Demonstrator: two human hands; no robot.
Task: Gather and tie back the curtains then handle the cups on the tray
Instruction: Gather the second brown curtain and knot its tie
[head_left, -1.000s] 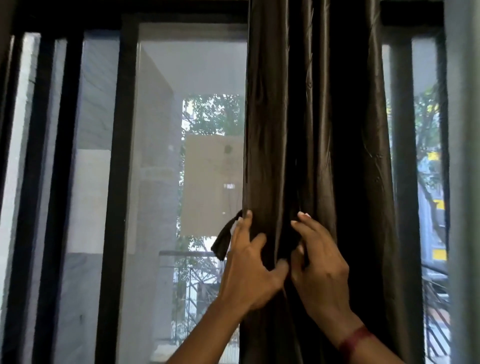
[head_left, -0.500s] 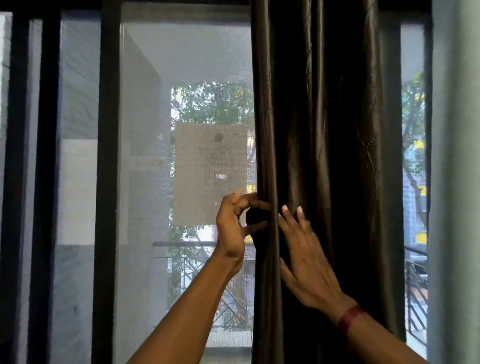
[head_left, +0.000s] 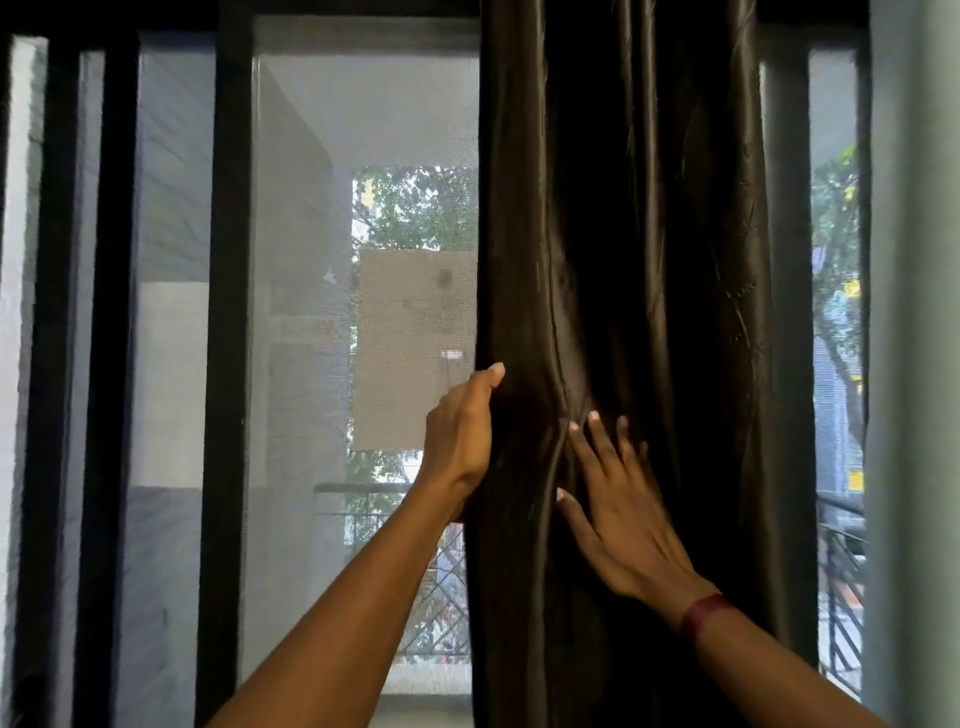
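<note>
A dark brown satin curtain (head_left: 623, 260) hangs gathered in a bunch in front of the window, pinched in at mid height. My left hand (head_left: 460, 441) wraps around the curtain's left edge, with the fingers hidden behind the fabric and the thumb on the front. My right hand (head_left: 618, 504) lies flat on the front folds with its fingers spread, and a dark red band is on its wrist. The tie-back is not visible. No tray or cups are in view.
Behind the curtain is a window with a mesh screen (head_left: 363, 130) and black vertical frames (head_left: 223, 364). A grey-green curtain or wall edge (head_left: 919, 364) runs down the far right. A balcony railing (head_left: 374, 493) and trees show outside.
My left hand went from pinching a dark strap at the curtain's edge to wrapping around the left edge. My right hand flattened and spread on the folds. The strap end is no longer visible.
</note>
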